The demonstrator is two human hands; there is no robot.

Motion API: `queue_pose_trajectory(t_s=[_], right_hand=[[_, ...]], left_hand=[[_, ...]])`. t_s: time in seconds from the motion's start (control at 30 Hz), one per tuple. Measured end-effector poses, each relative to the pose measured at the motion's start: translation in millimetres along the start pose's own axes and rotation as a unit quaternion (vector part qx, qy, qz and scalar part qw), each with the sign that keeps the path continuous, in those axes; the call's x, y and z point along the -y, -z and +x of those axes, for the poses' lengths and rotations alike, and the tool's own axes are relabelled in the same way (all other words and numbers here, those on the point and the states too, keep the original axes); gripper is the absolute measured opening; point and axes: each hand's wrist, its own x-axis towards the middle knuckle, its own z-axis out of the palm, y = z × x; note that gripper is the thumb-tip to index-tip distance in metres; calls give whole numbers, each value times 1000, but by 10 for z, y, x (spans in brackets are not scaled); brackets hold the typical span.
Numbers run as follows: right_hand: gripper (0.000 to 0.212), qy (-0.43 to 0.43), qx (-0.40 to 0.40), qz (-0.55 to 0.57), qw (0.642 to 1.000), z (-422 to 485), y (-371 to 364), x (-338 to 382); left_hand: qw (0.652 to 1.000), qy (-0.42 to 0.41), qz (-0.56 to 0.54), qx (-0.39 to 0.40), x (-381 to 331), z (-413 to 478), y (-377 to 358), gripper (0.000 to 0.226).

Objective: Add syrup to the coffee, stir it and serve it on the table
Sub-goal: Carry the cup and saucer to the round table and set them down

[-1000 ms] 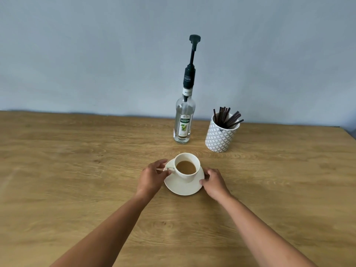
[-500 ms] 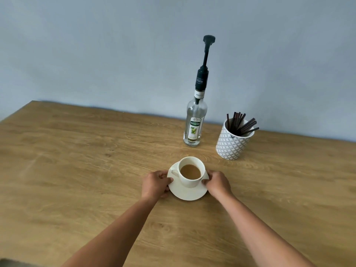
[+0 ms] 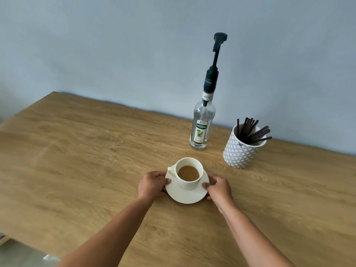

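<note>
My left hand (image 3: 152,185) and right hand (image 3: 218,187) pinch the round white saucer (image 3: 185,195); the cup (image 3: 189,173) holds tan coffee.

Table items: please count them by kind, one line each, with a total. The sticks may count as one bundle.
Coffee cup: 1
Saucer: 1
Syrup bottle with pump: 1
Patterned holder: 1
Bundle of dark stir sticks: 1
Total: 5
</note>
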Motion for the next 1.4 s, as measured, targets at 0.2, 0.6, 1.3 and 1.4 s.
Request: queue_pose_trajectory(t_s=[0.2,0.6,1.3,1.4], right_hand=[[41,34,33,5,999,70,-44,20],[42,91,140,39,985,70,-305,237],[43,202,337,-11,920,-1632,-1925,622],[43,217,377,-30,900,-2139,-2252,534]], left_hand=[[998,13,-66,-17,27,-41,36,24],[979,22,-173,-106,121,-353,319,27],[921,25,-282,-268,1161,-1900,2183,27],[907,30,-293,-302,1499,-2327,2548,28]])
